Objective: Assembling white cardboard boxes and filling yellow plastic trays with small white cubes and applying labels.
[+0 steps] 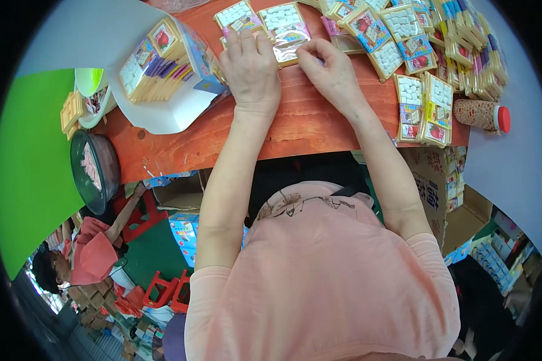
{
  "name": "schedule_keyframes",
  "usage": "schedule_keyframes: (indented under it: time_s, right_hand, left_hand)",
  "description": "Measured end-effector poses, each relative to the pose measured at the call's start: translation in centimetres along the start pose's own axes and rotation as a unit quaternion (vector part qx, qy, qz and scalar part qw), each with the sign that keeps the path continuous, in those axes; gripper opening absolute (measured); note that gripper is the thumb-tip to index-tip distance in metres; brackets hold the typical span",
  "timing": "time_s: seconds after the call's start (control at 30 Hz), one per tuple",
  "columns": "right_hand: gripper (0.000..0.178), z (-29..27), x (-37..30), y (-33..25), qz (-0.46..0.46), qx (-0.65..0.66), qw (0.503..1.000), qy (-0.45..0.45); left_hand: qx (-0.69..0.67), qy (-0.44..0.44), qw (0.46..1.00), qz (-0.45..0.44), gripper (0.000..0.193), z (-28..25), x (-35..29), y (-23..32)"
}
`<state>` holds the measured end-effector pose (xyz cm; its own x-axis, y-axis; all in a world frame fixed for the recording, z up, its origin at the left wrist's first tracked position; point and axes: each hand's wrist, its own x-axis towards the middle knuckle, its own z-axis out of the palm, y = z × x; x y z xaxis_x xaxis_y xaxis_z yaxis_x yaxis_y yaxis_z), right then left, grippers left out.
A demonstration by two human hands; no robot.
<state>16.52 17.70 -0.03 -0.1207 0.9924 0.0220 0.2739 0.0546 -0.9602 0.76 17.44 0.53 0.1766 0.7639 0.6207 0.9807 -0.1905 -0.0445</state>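
At the far edge of my reach, my left hand (251,75) lies palm down with its fingers extended over a flat clear-wrapped tray pack (238,17) of small white pieces. Beside it is a second pack (283,23) with a printed middle band and a shiny clear end. My right hand (331,73) pinches thumb and fingers together at this second pack's near right corner. What sits between those fingertips is hidden. Left of my left hand, an open printed carton (202,57) lies on its side with a row of similar packs (156,63) standing in it.
Many more packs (464,36) are piled at the far right of the red table (307,114). A red-lidded jar (479,115) stands at the right edge. A dark basin (96,171) is at the left, near another person (90,253). A cardboard box (424,192) stands below right.
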Motion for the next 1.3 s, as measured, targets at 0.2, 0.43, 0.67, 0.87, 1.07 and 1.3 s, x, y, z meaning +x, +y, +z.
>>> schedule_keyframes:
  time_s: [0.2,0.43,0.67,0.87,1.07,1.3]
  right_hand:
    - [0.032,0.6,0.9,0.4,-0.005,-0.001,1.000,-0.001]
    - [0.032,0.7,1.6,-0.8,0.028,0.023,0.999,-0.032]
    - [0.028,1.1,0.6,0.8,-0.009,0.082,0.996,-0.026]
    - [0.025,1.0,0.5,0.1,0.000,0.097,0.995,-0.014]
    - [0.025,0.5,1.0,0.3,0.011,0.123,0.992,-0.020]
    - [0.025,0.8,0.3,0.6,-0.016,0.149,0.988,-0.021]
  left_hand:
    - [0.010,-0.074,0.997,-0.007,0.023,0.8,0.2,-0.8]
    - [0.046,-0.036,0.998,0.021,0.013,1.1,2.0,-0.8]
    - [0.034,-0.060,0.997,0.029,0.012,2.8,1.7,-1.6]
    - [0.030,-0.051,0.997,0.047,0.006,2.5,2.5,-2.1]
    - [0.082,-0.073,0.994,-0.003,0.014,1.3,3.3,-0.4]
    - [0.100,-0.070,0.991,-0.048,0.014,3.0,3.0,-1.3]
